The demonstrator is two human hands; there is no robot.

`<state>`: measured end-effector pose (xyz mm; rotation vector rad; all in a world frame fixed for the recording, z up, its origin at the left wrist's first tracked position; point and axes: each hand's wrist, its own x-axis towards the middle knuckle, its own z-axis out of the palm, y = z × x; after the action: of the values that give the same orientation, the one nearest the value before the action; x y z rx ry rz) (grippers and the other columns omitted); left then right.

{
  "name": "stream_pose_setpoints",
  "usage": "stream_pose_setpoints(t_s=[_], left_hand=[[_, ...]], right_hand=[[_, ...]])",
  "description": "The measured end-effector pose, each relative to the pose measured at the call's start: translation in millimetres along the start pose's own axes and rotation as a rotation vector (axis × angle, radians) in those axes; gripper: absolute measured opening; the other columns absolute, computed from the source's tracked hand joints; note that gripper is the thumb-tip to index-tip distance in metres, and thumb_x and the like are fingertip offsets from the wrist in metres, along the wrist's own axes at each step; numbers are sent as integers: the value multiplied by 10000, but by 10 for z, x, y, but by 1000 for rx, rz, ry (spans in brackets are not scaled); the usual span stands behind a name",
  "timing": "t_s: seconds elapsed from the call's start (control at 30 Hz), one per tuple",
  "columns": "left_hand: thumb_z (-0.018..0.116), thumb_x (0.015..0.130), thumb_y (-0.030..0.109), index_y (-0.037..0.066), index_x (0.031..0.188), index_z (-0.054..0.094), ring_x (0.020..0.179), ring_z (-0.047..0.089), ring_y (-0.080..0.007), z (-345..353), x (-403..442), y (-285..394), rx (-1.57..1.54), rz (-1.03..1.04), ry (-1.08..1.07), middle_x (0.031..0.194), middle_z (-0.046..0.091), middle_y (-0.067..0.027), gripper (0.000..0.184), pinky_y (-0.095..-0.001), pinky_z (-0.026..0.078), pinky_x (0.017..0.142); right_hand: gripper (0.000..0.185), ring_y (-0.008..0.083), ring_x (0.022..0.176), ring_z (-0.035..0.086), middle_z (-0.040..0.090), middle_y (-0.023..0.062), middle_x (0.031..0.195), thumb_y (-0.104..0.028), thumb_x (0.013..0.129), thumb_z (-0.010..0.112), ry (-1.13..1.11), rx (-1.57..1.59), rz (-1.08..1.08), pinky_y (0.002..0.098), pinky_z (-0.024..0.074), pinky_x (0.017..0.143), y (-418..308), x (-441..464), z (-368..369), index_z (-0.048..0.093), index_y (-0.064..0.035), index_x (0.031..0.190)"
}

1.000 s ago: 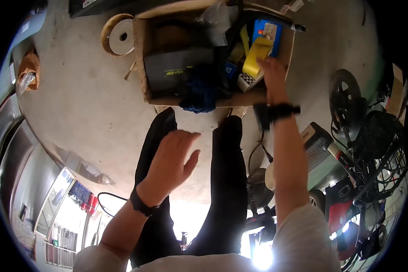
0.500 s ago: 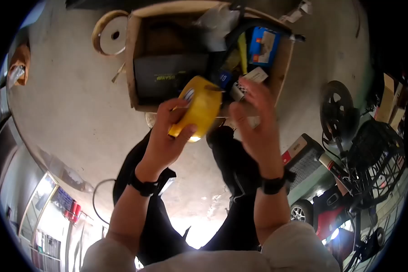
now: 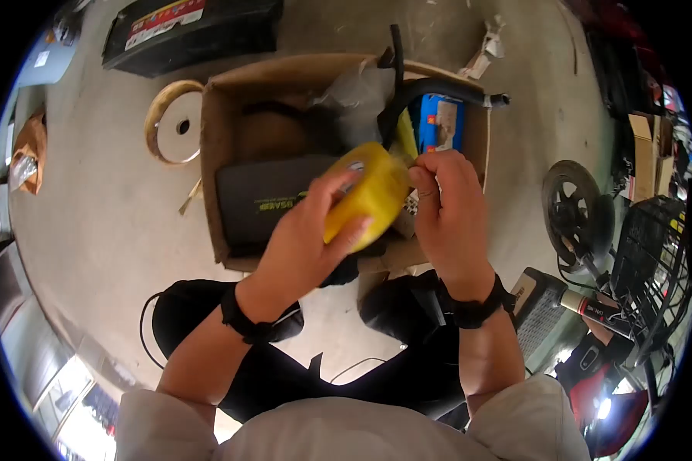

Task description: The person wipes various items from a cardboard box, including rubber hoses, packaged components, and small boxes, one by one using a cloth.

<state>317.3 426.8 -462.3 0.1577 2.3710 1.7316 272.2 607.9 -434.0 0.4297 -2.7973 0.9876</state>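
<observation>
A roll of yellow tape (image 3: 373, 196) is gripped in my left hand (image 3: 304, 238), above the near side of an open cardboard box (image 3: 480, 146). Fingers and thumb of my right hand (image 3: 454, 219) are pinched together at the roll's right side, by the tape's edge; what lies between them is too small to make out. Inside the box are a dark grey case (image 3: 257, 200) with green lettering, a clear plastic bag (image 3: 357, 104), a blue package (image 3: 442, 123) and a black hose (image 3: 430, 88).
Beyond the box lies a black case (image 3: 200, 34) with a red label. A round spool (image 3: 169, 123) stands left of the box. On the right are a black wheel (image 3: 577, 211), a wire basket (image 3: 650, 253) and a grey speaker-like unit (image 3: 542, 307). My bent legs flank the near floor.
The yellow roll left the box into my left hand and has moved right, over the box. My right hand has closed from spread fingers to a pinch beside it. My knees have spread apart.
</observation>
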Motion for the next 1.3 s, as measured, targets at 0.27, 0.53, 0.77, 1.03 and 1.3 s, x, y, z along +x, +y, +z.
stream_pose_setpoints(t_s=[0.27, 0.53, 0.77, 1.03, 1.3], left_hand=[[605, 858, 265, 97, 1207, 404, 874, 601, -394, -168, 220, -23, 109, 26, 174, 958, 604, -238, 436, -383, 491, 742], [634, 826, 236, 103, 1202, 400, 753, 627, -355, -189, 57, -19, 25, -118, 180, 835, 629, -205, 462, -342, 489, 683], [634, 810, 190, 100, 1202, 415, 733, 625, -337, -108, 49, 26, 145, -49, 177, 802, 623, -195, 458, -329, 482, 688], [641, 784, 174, 117, 1185, 457, 740, 628, -312, -207, 2, -108, 153, -240, 150, 794, 626, -188, 444, -319, 476, 707], [609, 800, 175, 114, 1196, 478, 693, 604, -261, -129, 37, -7, 163, -382, 61, 742, 600, -157, 421, -306, 458, 684]], right_hand=[[72, 286, 769, 568, 568, 141, 865, -38, 842, 575, 53, 269, 42, 316, 457, 676, -33, 203, 75, 543, -5, 897], [142, 104, 748, 577, 615, 34, 826, -13, 796, 641, -229, 826, 253, 222, 470, 694, 16, 239, 211, 591, -32, 927], [367, 132, 710, 582, 624, 53, 825, 20, 695, 699, -228, 453, 53, 227, 470, 650, 191, 282, 286, 612, -61, 1042], [241, 147, 678, 542, 582, 49, 786, -85, 703, 720, -313, 536, 17, 255, 435, 614, 67, 127, 488, 652, -46, 931], [148, 303, 765, 558, 539, 134, 759, -96, 753, 598, -235, 287, -238, 376, 464, 676, 170, 25, 674, 524, -9, 847]])
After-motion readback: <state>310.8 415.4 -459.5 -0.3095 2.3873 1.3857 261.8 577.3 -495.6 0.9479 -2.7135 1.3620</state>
